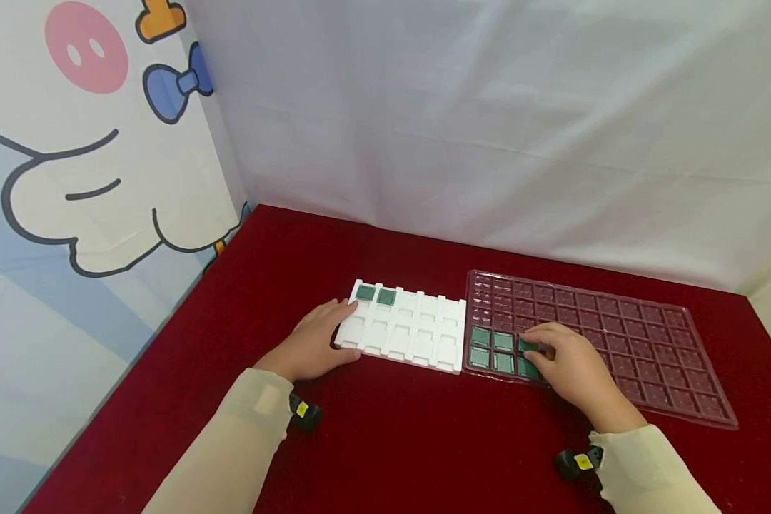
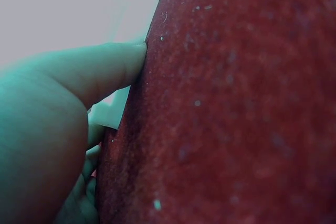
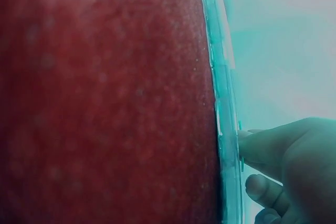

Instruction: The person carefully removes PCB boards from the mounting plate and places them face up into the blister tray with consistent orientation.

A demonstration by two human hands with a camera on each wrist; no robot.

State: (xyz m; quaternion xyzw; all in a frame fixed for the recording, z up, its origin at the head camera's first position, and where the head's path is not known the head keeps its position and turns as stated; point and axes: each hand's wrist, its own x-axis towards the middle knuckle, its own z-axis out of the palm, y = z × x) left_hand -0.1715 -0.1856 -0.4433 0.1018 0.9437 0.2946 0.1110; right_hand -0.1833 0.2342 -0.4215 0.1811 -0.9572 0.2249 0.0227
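Observation:
A white tray with two rows of shallow pockets lies on the red cloth. Two green square chips sit in its far left pockets. My left hand rests at the tray's left end, its thumb along the near edge and the fingertips at the left side. In the head view, my right hand pinches a green square chip between thumb and fingers, partly hidden by them. That hand is over a clear plastic tray, where several more green chips fill pockets at the near left corner.
Red cloth covers the table. White fabric hangs behind it, and a sheet with cartoon drawings stands at the left. The clear tray stands right beside the white one and reaches toward the table's right edge.

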